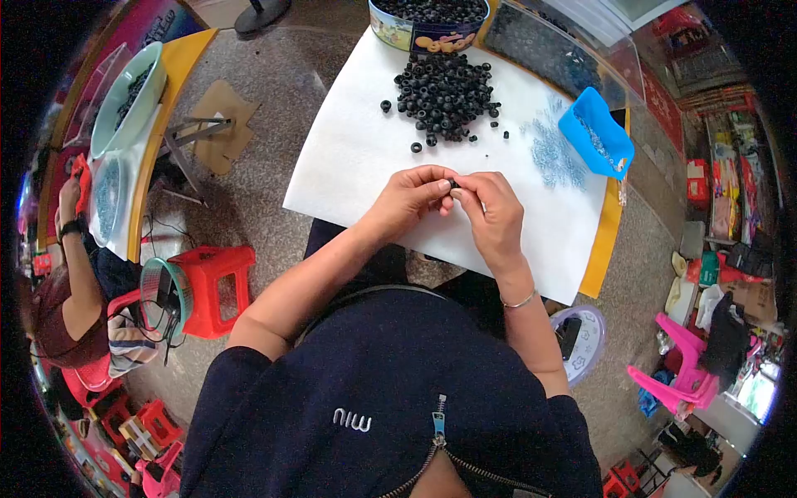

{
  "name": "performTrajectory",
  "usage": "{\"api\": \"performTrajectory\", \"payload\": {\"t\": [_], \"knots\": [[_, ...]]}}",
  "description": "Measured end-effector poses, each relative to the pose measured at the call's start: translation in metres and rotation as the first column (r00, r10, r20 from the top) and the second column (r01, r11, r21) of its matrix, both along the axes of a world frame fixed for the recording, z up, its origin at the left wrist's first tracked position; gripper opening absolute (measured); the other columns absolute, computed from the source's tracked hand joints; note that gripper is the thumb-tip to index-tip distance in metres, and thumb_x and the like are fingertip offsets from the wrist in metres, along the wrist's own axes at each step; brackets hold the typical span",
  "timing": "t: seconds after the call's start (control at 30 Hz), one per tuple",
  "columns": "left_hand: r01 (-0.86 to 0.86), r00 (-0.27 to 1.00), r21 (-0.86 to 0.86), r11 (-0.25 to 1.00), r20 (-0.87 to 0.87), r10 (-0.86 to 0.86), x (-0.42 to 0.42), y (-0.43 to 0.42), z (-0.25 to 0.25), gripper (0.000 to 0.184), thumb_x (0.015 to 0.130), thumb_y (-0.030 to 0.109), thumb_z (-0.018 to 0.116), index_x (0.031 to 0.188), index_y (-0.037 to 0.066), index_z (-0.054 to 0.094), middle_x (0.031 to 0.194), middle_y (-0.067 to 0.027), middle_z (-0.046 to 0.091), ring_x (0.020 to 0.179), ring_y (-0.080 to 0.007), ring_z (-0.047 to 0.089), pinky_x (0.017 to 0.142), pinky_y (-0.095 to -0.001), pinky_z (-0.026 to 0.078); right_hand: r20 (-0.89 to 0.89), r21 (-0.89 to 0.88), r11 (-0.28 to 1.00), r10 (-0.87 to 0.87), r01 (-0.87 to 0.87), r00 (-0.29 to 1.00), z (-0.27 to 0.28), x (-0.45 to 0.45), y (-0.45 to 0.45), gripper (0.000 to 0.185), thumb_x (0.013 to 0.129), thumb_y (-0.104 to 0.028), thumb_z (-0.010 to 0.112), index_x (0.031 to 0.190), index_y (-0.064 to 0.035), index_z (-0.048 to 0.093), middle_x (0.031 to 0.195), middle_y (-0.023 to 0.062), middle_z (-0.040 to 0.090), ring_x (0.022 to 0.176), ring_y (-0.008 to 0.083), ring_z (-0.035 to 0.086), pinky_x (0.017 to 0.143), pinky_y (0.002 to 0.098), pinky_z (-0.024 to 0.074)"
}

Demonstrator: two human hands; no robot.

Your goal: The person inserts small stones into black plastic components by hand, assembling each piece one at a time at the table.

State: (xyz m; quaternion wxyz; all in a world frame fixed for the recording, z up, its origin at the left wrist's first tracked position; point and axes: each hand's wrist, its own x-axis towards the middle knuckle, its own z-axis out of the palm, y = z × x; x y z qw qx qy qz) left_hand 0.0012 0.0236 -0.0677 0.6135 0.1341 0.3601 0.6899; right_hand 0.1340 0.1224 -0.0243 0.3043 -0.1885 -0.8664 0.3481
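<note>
Over the near part of a white sheet (332, 158), my left hand (408, 199) and my right hand (493, 212) meet fingertip to fingertip. A small black piece (452, 184) is pinched between them, with the fingers of both hands closed on it. Just beyond the hands lies a pile of black ring-shaped pieces (444, 95), a few of them loose at its edges. To the right of the pile, small clear bluish bits (554, 149) are spread on the sheet beside a blue tray (596, 133) that holds more of them.
A tin (427, 37) full of black pieces and a clear box (548, 50) stand at the far edge. At the left, another person's arm (79, 274) rests near a second table with a pale green bowl (129, 100). Red stool (212, 290) and pink chair (681, 365) flank me.
</note>
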Motion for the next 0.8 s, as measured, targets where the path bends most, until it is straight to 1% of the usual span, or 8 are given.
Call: {"api": "performTrajectory", "payload": {"t": [0.1,0.2,0.27,0.33,0.37,0.43,0.6,0.8], "knots": [[0.001,0.999,-0.044,0.999,-0.038,-0.002,0.001,0.001,0.002,0.019,0.095,0.005,0.053,0.11,-0.004,0.059,0.09,-0.0063,0.063,0.072,-0.0099,0.059,0.07,-0.0229,0.05,-0.012,0.031,0.999,0.014,-0.014,1.0,0.001,0.001,0.001,0.016,0.08,0.002,0.066,0.096,-0.0013,0.067,0.087,0.0096,0.064,0.079,0.0215,0.061,0.067,0.0295,0.0499],[0.049,0.996,-0.09,0.995,-0.074,-0.056,0.0,0.002,0.005,0.018,0.095,0.005,0.052,0.109,-0.005,0.059,0.089,-0.0061,0.062,0.071,-0.0097,0.058,0.069,-0.0228,0.05,-0.02,0.124,0.991,0.042,-0.039,0.999,0.002,0.002,0.002,0.018,0.077,0.0,0.062,0.094,-0.0033,0.065,0.084,0.0094,0.061,0.078,0.0263,0.059,0.068,0.0354,0.0487],[0.1,0.985,-0.134,0.986,-0.13,-0.117,-0.004,0.0,0.009,0.018,0.095,0.005,0.051,0.108,-0.005,0.059,0.088,-0.0059,0.062,0.07,-0.0097,0.057,0.069,-0.023,0.05,-0.034,0.214,0.973,0.098,-0.088,0.995,0.001,0.004,0.005,0.02,0.075,-0.001,0.061,0.095,-0.0038,0.065,0.082,0.0086,0.06,0.077,0.0259,0.057,0.067,0.0355,0.0479],[0.136,0.98,-0.155,0.978,-0.124,-0.156,-0.005,0.0,0.011,0.019,0.096,0.006,0.051,0.108,-0.005,0.06,0.087,-0.0056,0.061,0.07,-0.0098,0.057,0.069,-0.0229,0.049,-0.015,0.287,0.95,0.129,-0.12,0.992,0.003,0.006,0.007,0.021,0.074,-0.003,0.059,0.094,-0.0047,0.063,0.079,0.0071,0.058,0.074,0.0247,0.055,0.066,0.0351,0.0466],[0.151,0.978,-0.167,0.974,-0.12,-0.172,-0.005,0.001,0.012,0.019,0.096,0.007,0.051,0.108,-0.005,0.06,0.086,-0.0054,0.061,0.07,-0.0098,0.056,0.069,-0.0228,0.049,-0.022,0.288,0.949,0.14,-0.128,0.99,0.002,0.008,0.009,0.02,0.074,-0.003,0.059,0.094,-0.0047,0.063,0.078,0.007,0.057,0.074,0.0248,0.055,0.067,0.0352,0.0465],[0.172,0.958,-0.158,0.972,-0.204,-0.202,-0.003,0.002,0.012,0.023,0.096,0.01,0.052,0.112,-0.006,0.059,0.088,-0.0058,0.062,0.073,-0.0102,0.057,0.07,-0.0232,0.05,-0.036,0.287,0.946,0.17,-0.153,0.985,-0.001,0.01,0.012,0.018,0.074,-0.002,0.058,0.092,-0.0048,0.062,0.077,0.0068,0.056,0.073,0.025,0.055,0.067,0.0353,0.0462],[0.199,0.925,-0.146,0.969,-0.3,-0.234,0.0,0.002,0.02,0.028,0.098,0.015,0.052,0.114,-0.007,0.06,0.089,-0.005,0.063,0.075,-0.0094,0.058,0.071,-0.0237,0.05,-0.014,0.159,0.982,0.109,-0.106,0.994,-0.011,0.012,0.005,0.013,0.076,-0.005,0.064,0.088,-0.0042,0.06,0.082,0.01,0.055,0.078,0.0292,0.054,0.07,0.0395,0.045],[0.259,0.902,-0.134,0.957,-0.322,-0.289,-0.004,0.003,0.019,0.029,0.097,0.017,0.053,0.114,-0.005,0.06,0.088,-0.0033,0.062,0.072,-0.0083,0.056,0.068,-0.0232,0.049,-0.016,-0.041,0.997,0.059,-0.06,0.998,-0.011,0.015,0.0,0.013,0.078,-0.005,0.063,0.091,-0.0039,0.061,0.082,0.0106,0.055,0.079,0.0293,0.055,0.071,0.0396,0.0452]]}}
